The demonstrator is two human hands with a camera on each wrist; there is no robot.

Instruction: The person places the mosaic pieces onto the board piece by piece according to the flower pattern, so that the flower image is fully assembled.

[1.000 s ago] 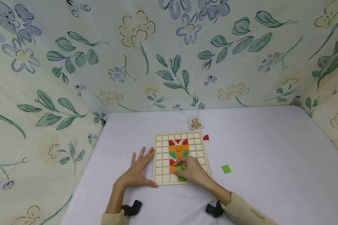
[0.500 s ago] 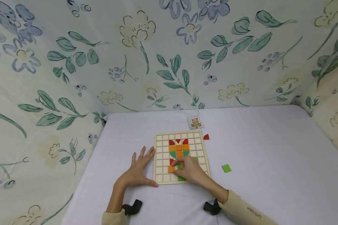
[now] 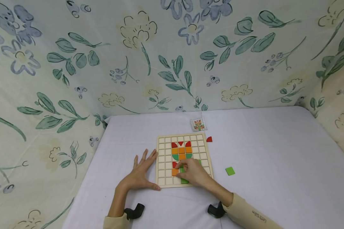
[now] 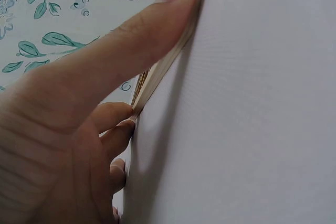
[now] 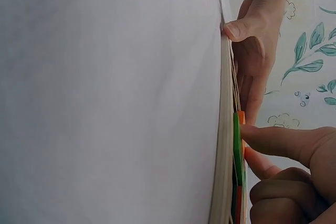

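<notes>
A wooden grid board (image 3: 164,157) lies on the white cloth, with red, orange and green tiles set in its middle columns. Beside its left edge, my left hand (image 3: 140,176) spreads its fingers; in the left wrist view its thumb (image 4: 157,24) and fingertips touch the board's side. Over the lower middle of the board, my right hand (image 3: 196,173) pinches an orange square tile (image 3: 175,172) between thumb and index finger. The right wrist view shows these two fingertips close against the orange tile (image 5: 241,116), behind a green tile (image 5: 238,148). My right hand covers part of the board.
A small pattern card (image 3: 198,124) lies behind the board. A red quarter-round tile (image 3: 209,139) sits off its upper right corner, and a loose green square tile (image 3: 230,171) lies to the right. A floral cloth (image 3: 172,63) hangs behind the table.
The orange tile under my right fingertips shifted slightly left, then a little back to the right. My right hand stays nearly in place, and my left hand has not moved.
</notes>
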